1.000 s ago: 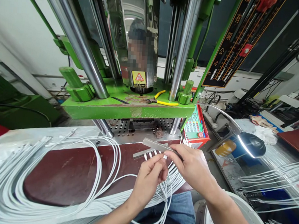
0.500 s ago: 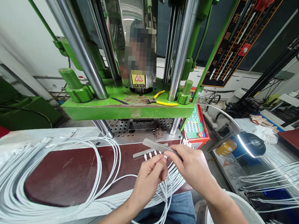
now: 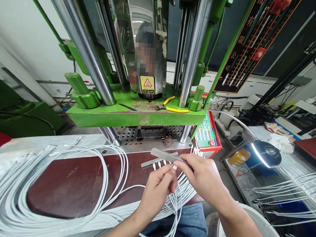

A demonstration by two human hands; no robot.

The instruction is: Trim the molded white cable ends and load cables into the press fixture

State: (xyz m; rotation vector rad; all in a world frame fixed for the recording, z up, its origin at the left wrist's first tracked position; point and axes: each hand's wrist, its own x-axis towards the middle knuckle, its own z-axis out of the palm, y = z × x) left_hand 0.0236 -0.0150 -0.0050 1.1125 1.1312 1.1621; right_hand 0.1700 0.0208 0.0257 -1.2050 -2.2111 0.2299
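Observation:
My left hand (image 3: 159,183) is closed in a pinch on a small white cable connector (image 3: 175,167). My right hand (image 3: 204,174) grips a flat grey metal bar (image 3: 166,155), its free end pointing left, and the thumb is close beside the connector. Beyond the hands, a second metal strip (image 3: 148,163) lies on the brown board (image 3: 69,184), with several white connector ends in a row along it. White cables (image 3: 188,189) run beneath and behind both hands; the fingers hide part of the connector.
A green press (image 3: 136,118) stands ahead, with yellow-handled pliers (image 3: 176,110) on its ledge. Coiled white cables (image 3: 3,194) cover the left side. At right are a red control box (image 3: 211,149), a lit lamp (image 3: 266,154) and a white bucket (image 3: 264,221).
The camera view has shifted very slightly. Both hands keep their hold and position, with the connector and metal bar almost unmoved.

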